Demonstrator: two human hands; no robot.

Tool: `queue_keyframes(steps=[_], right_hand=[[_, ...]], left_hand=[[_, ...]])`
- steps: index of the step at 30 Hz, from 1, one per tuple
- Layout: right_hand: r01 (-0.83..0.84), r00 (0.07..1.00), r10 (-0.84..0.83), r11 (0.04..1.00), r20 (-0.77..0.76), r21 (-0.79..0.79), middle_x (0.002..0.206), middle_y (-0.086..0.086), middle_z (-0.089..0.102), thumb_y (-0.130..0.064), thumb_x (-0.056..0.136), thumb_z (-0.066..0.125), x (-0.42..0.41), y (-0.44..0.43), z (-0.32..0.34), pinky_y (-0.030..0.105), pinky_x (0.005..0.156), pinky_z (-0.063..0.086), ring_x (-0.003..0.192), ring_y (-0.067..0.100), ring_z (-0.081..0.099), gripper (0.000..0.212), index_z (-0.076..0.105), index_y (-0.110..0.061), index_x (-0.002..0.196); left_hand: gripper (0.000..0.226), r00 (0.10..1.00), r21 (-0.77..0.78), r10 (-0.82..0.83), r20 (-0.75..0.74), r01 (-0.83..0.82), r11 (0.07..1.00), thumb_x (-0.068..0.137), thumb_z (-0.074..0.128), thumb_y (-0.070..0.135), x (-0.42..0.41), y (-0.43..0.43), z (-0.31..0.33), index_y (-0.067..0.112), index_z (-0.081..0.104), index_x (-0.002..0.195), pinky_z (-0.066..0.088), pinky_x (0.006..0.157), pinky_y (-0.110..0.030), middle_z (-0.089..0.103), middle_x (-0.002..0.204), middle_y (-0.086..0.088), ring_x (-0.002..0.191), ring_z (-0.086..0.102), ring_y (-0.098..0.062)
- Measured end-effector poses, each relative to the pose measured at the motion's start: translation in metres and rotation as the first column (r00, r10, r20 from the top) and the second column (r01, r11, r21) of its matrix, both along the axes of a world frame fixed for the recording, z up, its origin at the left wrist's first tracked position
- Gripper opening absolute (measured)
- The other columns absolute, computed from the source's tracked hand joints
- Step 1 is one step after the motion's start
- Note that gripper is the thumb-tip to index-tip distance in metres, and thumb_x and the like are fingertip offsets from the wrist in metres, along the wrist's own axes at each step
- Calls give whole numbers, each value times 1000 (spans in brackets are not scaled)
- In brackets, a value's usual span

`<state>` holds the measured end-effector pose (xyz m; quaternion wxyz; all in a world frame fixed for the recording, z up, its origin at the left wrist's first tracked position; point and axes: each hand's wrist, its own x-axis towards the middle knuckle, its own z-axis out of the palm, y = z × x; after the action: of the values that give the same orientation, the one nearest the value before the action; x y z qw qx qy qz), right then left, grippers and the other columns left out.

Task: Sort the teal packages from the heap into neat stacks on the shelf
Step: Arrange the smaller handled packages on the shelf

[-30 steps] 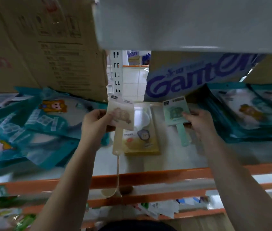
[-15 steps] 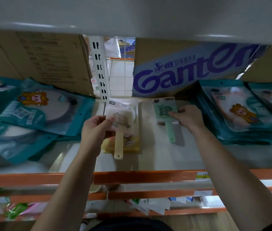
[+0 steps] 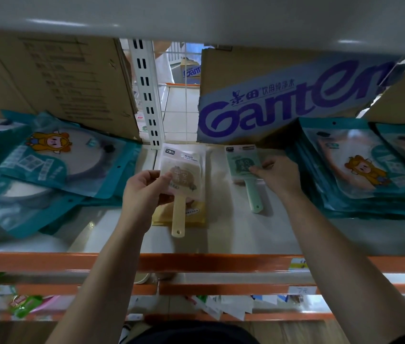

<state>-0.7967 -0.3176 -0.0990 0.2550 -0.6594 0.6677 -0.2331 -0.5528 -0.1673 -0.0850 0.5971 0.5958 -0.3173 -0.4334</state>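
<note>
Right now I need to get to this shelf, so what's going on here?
A person is working at the shelf. The left hand pinches a cream pack with a handle above a yellow pack. The right hand grips a green pack low over the shelf. The teal heap lies to the left and the teal stack to the right, neither in hand.

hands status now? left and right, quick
Left hand: closed, gripping the cream handled pack.
Right hand: closed, pinching the green handled pack.
</note>
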Motion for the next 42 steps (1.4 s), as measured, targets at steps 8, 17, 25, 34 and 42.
queue_keyframes(steps=[8, 17, 25, 34, 42], right_hand=[[23, 995, -23, 1000, 96, 3, 100, 9, 70, -28, 78, 79, -4, 2, -3, 23, 61, 46, 83, 17, 63, 33, 66, -7, 100], [30, 997, -29, 999, 65, -20, 103, 4, 66, -36, 82, 75, -4, 9, -4, 20, 55, 38, 83, 14, 57, 37, 61, -12, 106], [31, 1000, -31, 998, 0, -47, 105, 5, 67, -40, 85, 70, -3, 10, -4, 21, 54, 35, 83, 13, 54, 38, 61, -12, 109], [-203, 963, 163, 963, -214, -179, 96, 8, 62, -17, 88, 61, -52, 61, -28, 35, 76, 47, 92, 26, 58, 11, 64, -12, 98], [-257, 938, 165, 922, -306, -290, 105, 4, 63, -23, 82, 53, -72, 97, -45, 42, 83, 52, 99, 28, 57, 28, 69, -13, 102]], left_hand=[[21, 1000, 11, 2, -16, -2, 1000, 90, 64, 14, -4, -1, -1, -2, 64, 104, 57, 62, -24, 74, 91, -14, 80, 73, -24], [20, 1000, 21, -20, 3, 20, 1000, 92, 62, 14, -14, 0, 0, -1, 63, 105, 58, 63, -24, 73, 94, -13, 84, 73, -22], [22, 1000, 53, -1, -21, 2, 999, 91, 64, 13, -18, -8, -1, -3, 63, 107, 58, 61, -25, 73, 96, -15, 83, 73, -23], [16, 986, 95, -106, -126, 119, 988, 92, 62, 10, -59, -61, 5, 3, 62, 106, 60, 68, -29, 72, 101, -11, 86, 73, -20], [8, 995, 153, -70, -77, 81, 985, 89, 68, 12, -104, -111, -3, 11, 61, 84, 58, 58, -25, 72, 92, -8, 69, 72, -14]])
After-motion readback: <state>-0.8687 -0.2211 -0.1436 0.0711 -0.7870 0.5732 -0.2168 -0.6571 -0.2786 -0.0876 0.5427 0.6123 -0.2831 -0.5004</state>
